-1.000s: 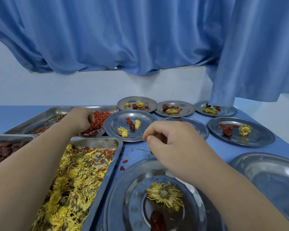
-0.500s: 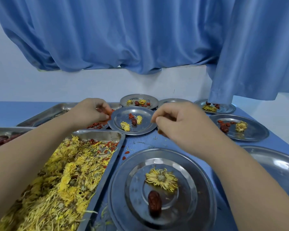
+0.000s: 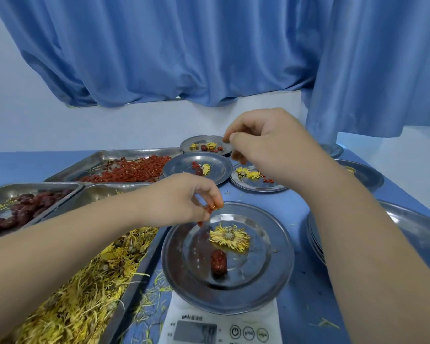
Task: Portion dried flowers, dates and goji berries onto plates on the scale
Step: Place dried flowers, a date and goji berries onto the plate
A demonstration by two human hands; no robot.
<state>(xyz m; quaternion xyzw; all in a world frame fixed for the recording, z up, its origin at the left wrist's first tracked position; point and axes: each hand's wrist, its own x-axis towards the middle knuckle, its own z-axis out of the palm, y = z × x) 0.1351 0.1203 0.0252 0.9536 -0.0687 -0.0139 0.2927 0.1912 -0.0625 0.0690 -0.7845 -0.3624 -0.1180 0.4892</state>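
Note:
A steel plate (image 3: pixel 278 266) sits on a white scale (image 3: pixel 224 326) at the near centre. A yellow dried flower (image 3: pixel 230 237) and a dark red date (image 3: pixel 218 262) lie on the plate. My left hand (image 3: pixel 184 199) hovers over the plate's left rim and pinches several goji berries (image 3: pixel 210 211); one berry hangs just below the fingers. My right hand (image 3: pixel 266 142) is raised farther back over the filled plates, fingers curled, pinching something small that I cannot make out.
Three steel trays lie at the left: goji berries (image 3: pixel 124 170), dates (image 3: pixel 23 209), dried flowers (image 3: pixel 85 294). Filled plates (image 3: pixel 196 167) stand behind the scale, a stack of plates (image 3: pixel 407 227) at the right. A blue curtain (image 3: pixel 209 45) hangs behind.
My left hand has come from the goji tray to the plate on the scale with berries in its fingers. My right hand has lifted and moved back. The view has tilted down, showing the scale.

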